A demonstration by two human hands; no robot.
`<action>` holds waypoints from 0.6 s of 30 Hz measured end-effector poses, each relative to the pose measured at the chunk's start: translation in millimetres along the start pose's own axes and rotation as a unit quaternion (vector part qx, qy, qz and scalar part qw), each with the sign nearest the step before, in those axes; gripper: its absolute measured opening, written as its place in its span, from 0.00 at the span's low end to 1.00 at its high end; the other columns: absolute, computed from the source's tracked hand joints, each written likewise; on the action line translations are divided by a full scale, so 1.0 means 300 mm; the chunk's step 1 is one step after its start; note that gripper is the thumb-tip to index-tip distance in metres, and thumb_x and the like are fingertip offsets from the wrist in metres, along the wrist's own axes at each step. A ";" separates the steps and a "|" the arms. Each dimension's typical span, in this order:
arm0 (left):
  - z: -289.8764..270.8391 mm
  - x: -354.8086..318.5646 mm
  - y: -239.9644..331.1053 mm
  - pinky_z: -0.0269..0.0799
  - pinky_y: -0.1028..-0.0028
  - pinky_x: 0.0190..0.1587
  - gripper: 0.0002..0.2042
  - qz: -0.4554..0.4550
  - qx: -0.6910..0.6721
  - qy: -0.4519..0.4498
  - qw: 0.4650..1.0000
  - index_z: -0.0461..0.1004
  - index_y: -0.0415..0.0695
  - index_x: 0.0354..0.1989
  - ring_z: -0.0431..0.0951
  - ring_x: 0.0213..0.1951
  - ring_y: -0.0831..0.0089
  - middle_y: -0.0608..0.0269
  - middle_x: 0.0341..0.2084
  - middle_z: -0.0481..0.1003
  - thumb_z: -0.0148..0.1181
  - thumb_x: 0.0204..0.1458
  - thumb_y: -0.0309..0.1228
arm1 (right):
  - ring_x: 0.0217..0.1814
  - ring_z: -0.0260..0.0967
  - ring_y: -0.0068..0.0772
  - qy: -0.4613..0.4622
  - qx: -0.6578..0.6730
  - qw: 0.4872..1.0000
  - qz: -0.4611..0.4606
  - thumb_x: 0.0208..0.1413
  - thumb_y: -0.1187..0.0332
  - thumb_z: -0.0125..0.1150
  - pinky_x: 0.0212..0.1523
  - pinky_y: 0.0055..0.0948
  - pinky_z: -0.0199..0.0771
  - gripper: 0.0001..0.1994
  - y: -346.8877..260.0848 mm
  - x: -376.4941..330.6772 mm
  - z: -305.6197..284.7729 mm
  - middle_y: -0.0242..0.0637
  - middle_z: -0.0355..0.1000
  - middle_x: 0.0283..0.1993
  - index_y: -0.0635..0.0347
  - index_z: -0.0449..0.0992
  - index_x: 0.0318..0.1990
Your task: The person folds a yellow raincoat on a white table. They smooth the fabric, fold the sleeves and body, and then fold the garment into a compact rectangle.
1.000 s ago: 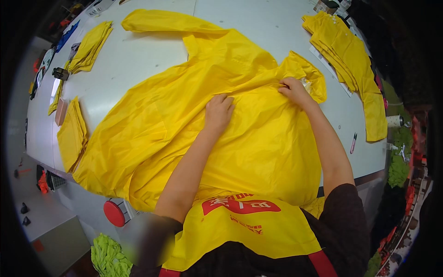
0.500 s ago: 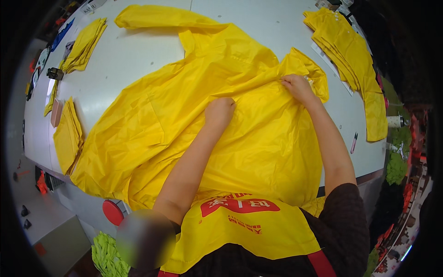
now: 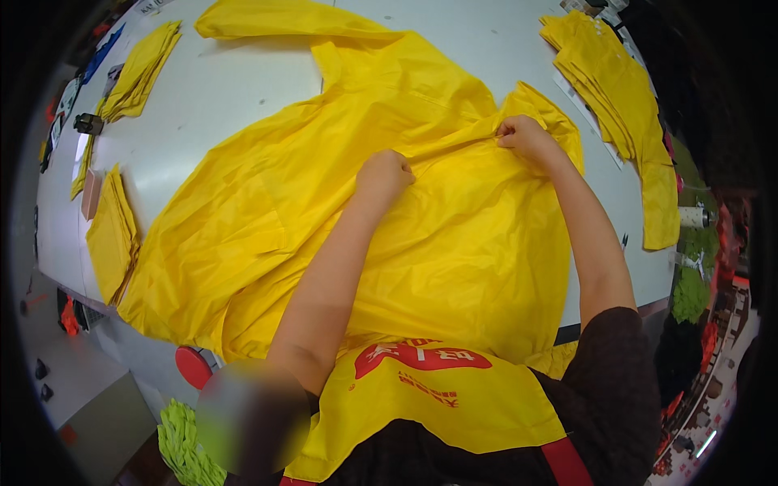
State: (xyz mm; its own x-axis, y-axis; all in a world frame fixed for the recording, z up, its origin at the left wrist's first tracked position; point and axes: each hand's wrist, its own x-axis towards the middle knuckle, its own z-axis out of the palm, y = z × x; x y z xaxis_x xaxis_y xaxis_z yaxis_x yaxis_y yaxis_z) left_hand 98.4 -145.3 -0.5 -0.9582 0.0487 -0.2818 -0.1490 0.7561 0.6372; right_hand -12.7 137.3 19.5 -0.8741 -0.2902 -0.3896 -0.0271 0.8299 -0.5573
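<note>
Nearest, above the wearer's yellow apron (image 3: 438, 425), both bare forearms reach forward over the yellow garment (image 3: 454, 251), which spreads rumpled across the table (image 3: 243, 89). The left hand (image 3: 384, 180) is back-up, fingers curled right, its narrow grip closed on a fold near the garment's middle. Slightly farther and to the right, the right hand (image 3: 528, 143) angles leftward, thumb and fingers pinching the same long fold. Fabric lies on all sides of both grips; beyond them, one sleeve (image 3: 284, 20) stretches far left.
</note>
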 end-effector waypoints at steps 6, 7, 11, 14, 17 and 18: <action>-0.024 0.099 -0.039 0.61 0.73 0.16 0.09 -0.053 -0.067 -0.141 0.986 0.74 0.38 0.19 0.65 0.11 0.74 0.63 0.10 0.68 0.64 0.39 0.32 | 0.34 0.72 0.31 -0.031 -0.107 0.992 -0.060 0.34 0.65 0.70 0.36 0.28 0.71 0.16 0.099 0.093 -0.019 0.37 0.76 0.31 0.60 0.78 0.34; -0.044 0.110 -0.006 0.58 0.74 0.14 0.10 -0.087 -0.095 -0.185 0.974 0.72 0.39 0.18 0.63 0.10 0.76 0.65 0.09 0.67 0.64 0.40 0.31 | 0.35 0.73 0.37 -0.045 -0.104 0.992 -0.058 0.31 0.62 0.72 0.38 0.31 0.72 0.18 0.116 0.111 -0.023 0.39 0.76 0.33 0.57 0.79 0.34; -0.073 0.131 0.032 0.62 0.73 0.18 0.11 -0.104 -0.029 -0.203 0.973 0.73 0.37 0.18 0.65 0.13 0.75 0.63 0.11 0.69 0.66 0.37 0.32 | 0.31 0.72 0.35 -0.069 -0.141 0.987 0.012 0.30 0.63 0.72 0.33 0.30 0.71 0.17 0.029 0.111 -0.044 0.38 0.76 0.30 0.59 0.78 0.31; -0.049 0.121 0.010 0.66 0.72 0.23 0.13 -0.107 -0.057 -0.184 0.975 0.74 0.37 0.20 0.69 0.16 0.73 0.61 0.14 0.71 0.67 0.35 0.34 | 0.35 0.72 0.37 -0.074 -0.199 0.977 0.032 0.32 0.62 0.71 0.36 0.33 0.71 0.17 0.020 0.105 -0.048 0.40 0.75 0.34 0.58 0.78 0.33; -0.027 0.061 -0.032 0.67 0.70 0.26 0.14 -0.079 -0.094 -0.103 0.987 0.75 0.38 0.21 0.71 0.19 0.70 0.59 0.15 0.73 0.68 0.34 0.37 | 0.40 0.72 0.40 0.001 -0.256 0.966 0.050 0.39 0.66 0.65 0.38 0.37 0.72 0.13 -0.064 0.075 0.004 0.41 0.75 0.38 0.59 0.78 0.34; -0.020 0.033 -0.020 0.68 0.69 0.27 0.14 -0.079 -0.065 -0.085 0.991 0.76 0.40 0.23 0.73 0.20 0.67 0.57 0.17 0.75 0.67 0.36 0.40 | 0.39 0.72 0.41 0.069 -0.319 0.945 0.021 0.41 0.68 0.61 0.38 0.38 0.71 0.11 -0.107 0.033 0.056 0.41 0.74 0.37 0.60 0.77 0.34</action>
State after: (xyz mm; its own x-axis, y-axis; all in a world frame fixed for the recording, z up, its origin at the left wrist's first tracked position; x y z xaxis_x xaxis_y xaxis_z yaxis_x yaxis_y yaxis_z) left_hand 88.4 -153.3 -2.9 -0.8670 0.0530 -0.4954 -0.3351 0.6737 0.6586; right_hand -12.3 99.9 21.3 -0.9344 -0.2222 -0.2783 -0.2393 0.9705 0.0288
